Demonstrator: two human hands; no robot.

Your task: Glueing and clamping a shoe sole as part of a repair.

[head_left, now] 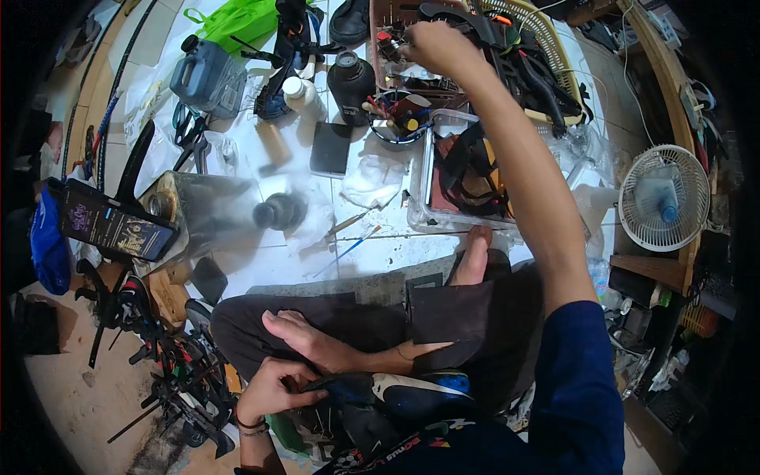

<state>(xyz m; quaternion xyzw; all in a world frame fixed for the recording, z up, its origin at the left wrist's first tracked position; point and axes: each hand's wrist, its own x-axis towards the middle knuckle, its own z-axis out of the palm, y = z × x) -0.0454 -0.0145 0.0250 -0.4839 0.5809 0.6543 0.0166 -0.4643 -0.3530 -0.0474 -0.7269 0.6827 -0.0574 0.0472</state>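
Note:
Seated cross-legged, I have a black shoe (419, 388) with white and blue patches in my lap. My left hand (279, 388) is closed at the shoe's left end, thumb and fingers bent round its edge. My right arm stretches far forward, and my right hand (443, 51) is over a brown open box (378, 59) of small mixed parts. Its fingers curl downward into the box; what lies between them, if anything, is hidden. A round holder (396, 138) with several hand tools stands just nearer than the box.
Right of the box is a yellow basket (566, 75) of dark gear; nearer sits a clear tray (423, 210) with straps. Bottles, including a black one (351, 87), stand mid-floor. A phone (119, 220) is propped at left, a white fan (663, 198) at right. A thin brush (348, 249) lies ahead.

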